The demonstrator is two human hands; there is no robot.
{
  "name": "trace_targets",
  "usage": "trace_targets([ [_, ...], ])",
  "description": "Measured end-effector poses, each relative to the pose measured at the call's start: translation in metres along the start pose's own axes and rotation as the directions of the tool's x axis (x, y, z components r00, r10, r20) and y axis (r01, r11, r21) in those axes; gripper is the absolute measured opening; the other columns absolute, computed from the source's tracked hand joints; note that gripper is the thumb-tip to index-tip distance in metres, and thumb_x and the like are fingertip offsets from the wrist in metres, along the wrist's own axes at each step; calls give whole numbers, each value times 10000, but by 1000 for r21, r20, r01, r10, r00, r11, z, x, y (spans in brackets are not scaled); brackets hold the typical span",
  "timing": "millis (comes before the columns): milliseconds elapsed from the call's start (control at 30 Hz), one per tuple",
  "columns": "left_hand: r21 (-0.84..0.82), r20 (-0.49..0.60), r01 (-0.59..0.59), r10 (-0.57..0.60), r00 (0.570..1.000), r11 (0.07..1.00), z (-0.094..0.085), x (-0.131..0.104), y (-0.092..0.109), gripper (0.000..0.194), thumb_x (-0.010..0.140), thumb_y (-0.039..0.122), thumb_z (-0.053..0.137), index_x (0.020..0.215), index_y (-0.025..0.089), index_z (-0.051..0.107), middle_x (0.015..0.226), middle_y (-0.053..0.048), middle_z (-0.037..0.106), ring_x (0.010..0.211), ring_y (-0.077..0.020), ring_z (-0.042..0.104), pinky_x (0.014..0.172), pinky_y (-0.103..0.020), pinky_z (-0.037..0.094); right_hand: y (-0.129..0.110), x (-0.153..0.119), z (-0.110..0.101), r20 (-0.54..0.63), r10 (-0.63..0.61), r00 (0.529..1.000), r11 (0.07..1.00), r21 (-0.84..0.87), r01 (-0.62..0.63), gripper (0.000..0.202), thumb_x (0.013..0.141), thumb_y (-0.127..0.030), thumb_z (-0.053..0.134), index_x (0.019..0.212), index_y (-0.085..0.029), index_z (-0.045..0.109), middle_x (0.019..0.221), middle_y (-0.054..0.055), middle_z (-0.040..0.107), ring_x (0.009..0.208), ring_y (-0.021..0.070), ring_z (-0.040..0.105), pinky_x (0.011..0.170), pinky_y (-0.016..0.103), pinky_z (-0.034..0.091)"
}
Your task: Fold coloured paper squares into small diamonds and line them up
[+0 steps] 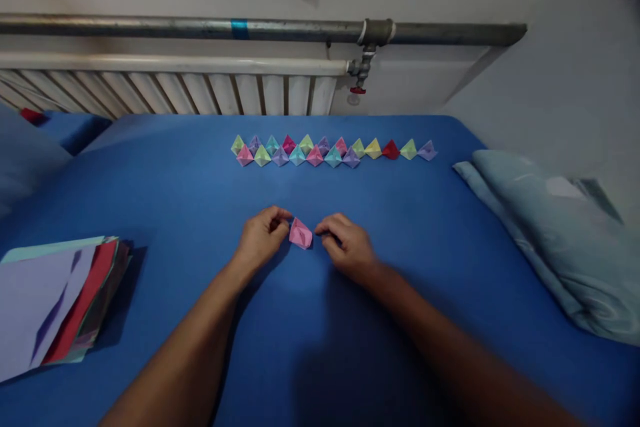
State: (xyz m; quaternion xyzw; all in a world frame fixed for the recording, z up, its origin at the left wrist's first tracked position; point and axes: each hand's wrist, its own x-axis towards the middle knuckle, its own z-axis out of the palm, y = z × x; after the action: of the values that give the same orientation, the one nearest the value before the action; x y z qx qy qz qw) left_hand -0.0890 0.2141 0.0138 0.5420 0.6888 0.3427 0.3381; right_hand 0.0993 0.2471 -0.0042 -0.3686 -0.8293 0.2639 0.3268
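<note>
A small pink folded paper (pixel 301 233) lies on the blue surface between my hands. My left hand (pixel 265 233) is at its left side, with thumb and index finger closed at its edge. Just right of the paper, my right hand (pixel 347 243) has its fingers bent, with a gap between thumb and index finger and nothing visible in them. Farther back stand two rows of small folded paper shapes (pixel 315 155) in pink, green, blue, purple, yellow and red; the back row reaches farther right.
A stack of coloured paper sheets (pixel 37 303) lies at the left. On the right is a folded pale green cloth (pixel 565 233). Behind the blue surface (pixel 175 193) are a white radiator (pixel 175 90) and a metal pipe (pixel 300 30) with a red-handled valve (pixel 358 90).
</note>
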Motion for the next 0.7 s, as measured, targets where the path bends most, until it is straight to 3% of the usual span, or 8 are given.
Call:
trace_targets([
  [133,-39,18,-87,88,996,995,6,4,-1,169,793,218,524,903,173,644,799,-21,667,676,-120,597,663,-250,473,-5,-2,-1,82,-22,996,990,-137,34,285,749,-58,462,930,-184,642,925,56,634,882,174,569,794,297,442],
  [333,47,17,-170,169,985,984,7,5,-4,160,837,257,513,786,192,649,760,-4,655,695,-122,583,702,-254,456,-14,0,0,213,-17,977,924,-371,97,268,814,-116,480,1001,-168,665,973,87,633,862,199,533,717,299,415],
  [500,46,14,-85,84,996,995,0,-1,-1,124,799,281,559,821,188,638,718,5,644,624,-116,569,612,-236,438,-12,-2,1,138,-25,990,961,-269,62,295,806,-91,460,1023,-172,642,961,75,637,883,188,555,760,297,433],
  [700,309,-2,-7,8,1000,951,-4,-12,8,106,784,251,572,712,194,625,631,8,625,563,-129,539,557,-258,372,-12,-2,5,44,23,999,963,-270,-10,170,839,-163,503,932,-157,646,900,83,647,856,200,576,771,314,443],
])
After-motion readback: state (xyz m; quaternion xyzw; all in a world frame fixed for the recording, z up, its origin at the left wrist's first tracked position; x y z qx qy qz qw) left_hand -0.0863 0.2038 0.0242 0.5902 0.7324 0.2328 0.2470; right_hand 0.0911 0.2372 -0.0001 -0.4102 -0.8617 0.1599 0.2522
